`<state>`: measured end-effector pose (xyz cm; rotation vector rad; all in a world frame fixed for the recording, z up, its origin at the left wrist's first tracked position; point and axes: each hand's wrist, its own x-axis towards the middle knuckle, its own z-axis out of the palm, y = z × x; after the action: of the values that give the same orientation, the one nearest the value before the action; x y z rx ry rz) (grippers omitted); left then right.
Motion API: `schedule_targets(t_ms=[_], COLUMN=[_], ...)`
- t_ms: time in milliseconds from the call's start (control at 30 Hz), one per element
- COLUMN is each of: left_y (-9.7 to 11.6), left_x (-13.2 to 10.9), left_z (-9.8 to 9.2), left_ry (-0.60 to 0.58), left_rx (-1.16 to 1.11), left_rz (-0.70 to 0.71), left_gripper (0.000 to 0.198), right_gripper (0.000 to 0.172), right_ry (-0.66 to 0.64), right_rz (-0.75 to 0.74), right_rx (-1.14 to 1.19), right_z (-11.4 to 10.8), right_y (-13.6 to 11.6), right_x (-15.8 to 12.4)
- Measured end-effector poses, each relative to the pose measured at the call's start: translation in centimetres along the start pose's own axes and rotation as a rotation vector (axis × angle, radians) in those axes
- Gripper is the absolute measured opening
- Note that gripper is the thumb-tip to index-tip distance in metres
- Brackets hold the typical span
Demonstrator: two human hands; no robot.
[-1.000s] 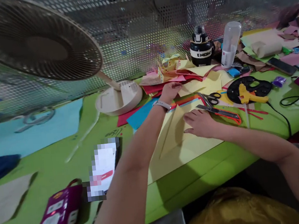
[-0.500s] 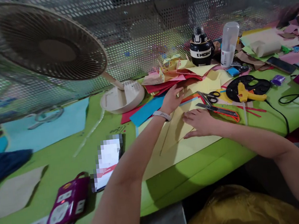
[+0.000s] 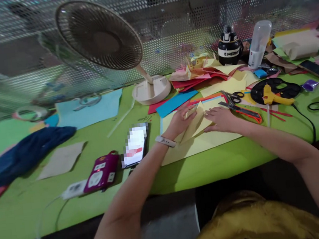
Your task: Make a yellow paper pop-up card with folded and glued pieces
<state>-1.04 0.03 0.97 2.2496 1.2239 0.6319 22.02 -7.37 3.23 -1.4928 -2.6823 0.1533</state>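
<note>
White wristband [image 3: 165,141] on left wrist — mustard-yellow garment [image 3: 258,219] below.

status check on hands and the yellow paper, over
Hands down flat: left hand and right hand on yellow paper, partly folded. Close beside right hand: scissors.

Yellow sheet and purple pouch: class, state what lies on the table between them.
A phone, screen up, lies on the green table between the purple pouch and the yellow sheet, as the head view shows.
</note>
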Motion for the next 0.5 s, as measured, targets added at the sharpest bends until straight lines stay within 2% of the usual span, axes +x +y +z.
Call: schedule_targets(t_ms=[100, 200, 300, 500], left_y=[0.7, 1.3, 1.5, 1.8], left_x=[-1.3, -2.2, -2.7, -3.1], left_z=[-0.6, -1.1, -1.6, -2.2], left_ry=[-0.087, -0.193, -0.238, -0.208], left_rx=[-0.027, -0.047, -0.054, -0.130], left_rz=[-0.044, -0.026, -0.003, -0.038], left_gripper=[0.069, 0.088, 0.099, 0.092], right_gripper=[0.056, 0.039, 0.039, 0.047], right_ry=[0.009, 0.009, 0.031, 0.177], right_rz=[-0.003, -0.010, -0.018, 0.040], right_rx=[-0.018, -0.018, -0.007, 0.095], right_z=[-0.1, -0.3, -0.6, -0.8], right_y=[0.2, 0.4, 0.9, 1.7], right_x=[0.0, 0.1, 0.2, -0.1])
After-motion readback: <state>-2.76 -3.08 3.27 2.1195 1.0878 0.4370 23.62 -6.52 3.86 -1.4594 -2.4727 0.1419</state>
